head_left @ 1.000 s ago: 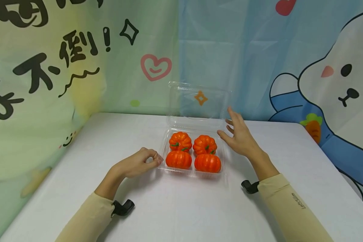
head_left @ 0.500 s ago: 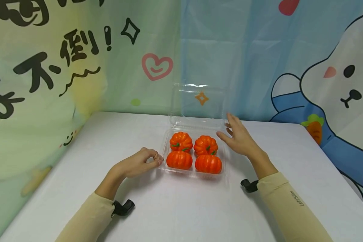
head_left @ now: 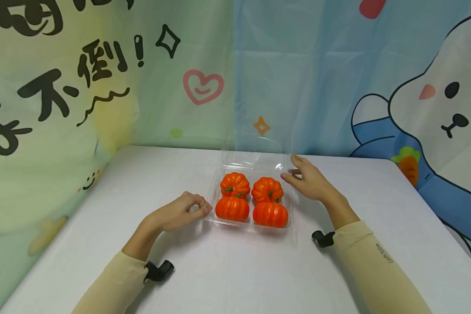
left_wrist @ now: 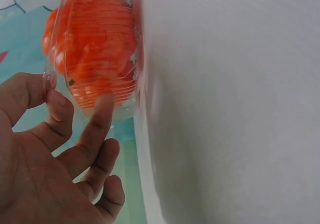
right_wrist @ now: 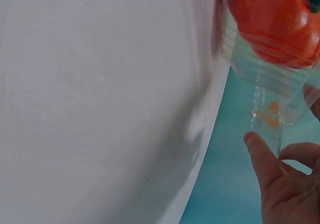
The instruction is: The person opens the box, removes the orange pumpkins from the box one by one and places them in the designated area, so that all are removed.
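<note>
Several small orange pumpkins (head_left: 232, 208) with green stems sit in a clear plastic clamshell box (head_left: 229, 223) on the white table. My left hand (head_left: 182, 211) pinches the box's left rim between thumb and forefinger; the left wrist view shows the thumb and forefinger at the rim (left_wrist: 49, 80), other fingers loosely bent near the ribbed wall. The clear lid (head_left: 255, 161) is raised and leans back behind the box. By the lid's right side, my right hand (head_left: 312, 179) has its fingers extended and apart. In the right wrist view, its thumb (right_wrist: 257, 146) is close to the lid's edge.
The white table (head_left: 227, 270) ends behind the box at a printed cloth backdrop (head_left: 172, 96) with hearts, lettering and a cartoon bear (head_left: 428, 113). A black wrist camera (head_left: 159, 270) is on the left sleeve, another (head_left: 323, 239) on the right.
The lid has tilted further back and down, away from me. My right hand has come down slightly beside it. The left hand and the pumpkins have stayed in place.
</note>
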Demonstrator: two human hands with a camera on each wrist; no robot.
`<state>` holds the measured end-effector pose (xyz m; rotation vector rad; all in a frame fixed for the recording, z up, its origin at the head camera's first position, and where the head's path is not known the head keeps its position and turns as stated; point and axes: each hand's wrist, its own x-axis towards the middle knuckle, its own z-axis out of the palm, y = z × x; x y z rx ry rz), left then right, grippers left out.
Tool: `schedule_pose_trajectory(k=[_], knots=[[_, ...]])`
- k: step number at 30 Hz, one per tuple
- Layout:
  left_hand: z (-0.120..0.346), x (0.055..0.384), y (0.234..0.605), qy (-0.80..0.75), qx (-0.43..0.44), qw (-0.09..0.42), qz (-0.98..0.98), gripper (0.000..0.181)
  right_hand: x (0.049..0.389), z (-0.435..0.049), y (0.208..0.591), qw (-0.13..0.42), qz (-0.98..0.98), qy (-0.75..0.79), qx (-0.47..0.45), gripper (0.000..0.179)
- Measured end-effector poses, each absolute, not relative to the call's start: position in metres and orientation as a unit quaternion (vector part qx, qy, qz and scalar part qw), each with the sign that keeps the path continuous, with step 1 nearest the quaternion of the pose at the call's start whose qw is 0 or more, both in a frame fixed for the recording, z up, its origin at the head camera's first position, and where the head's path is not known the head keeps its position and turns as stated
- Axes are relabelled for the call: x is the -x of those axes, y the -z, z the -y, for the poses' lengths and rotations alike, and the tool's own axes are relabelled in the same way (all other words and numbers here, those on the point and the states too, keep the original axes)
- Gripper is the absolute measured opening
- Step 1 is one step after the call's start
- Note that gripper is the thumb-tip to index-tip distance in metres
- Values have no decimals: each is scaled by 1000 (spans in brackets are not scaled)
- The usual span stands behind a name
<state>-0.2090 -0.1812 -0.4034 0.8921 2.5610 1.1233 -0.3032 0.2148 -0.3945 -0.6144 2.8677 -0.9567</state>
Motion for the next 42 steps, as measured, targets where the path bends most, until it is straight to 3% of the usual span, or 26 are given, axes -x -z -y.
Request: schedule_pose_trajectory(k=[13,28,42], knots=[[182,202,406,-382,-314,115,-862,26,302,-221,404,67,-937,282,196,78],[179,202,402,-374,-302,138,-866,28,292,-211,386,117,-937,270,189,79],[184,202,397,-385,-309,147,-857,26,273,-209,375,36,-942,254,215,74]])
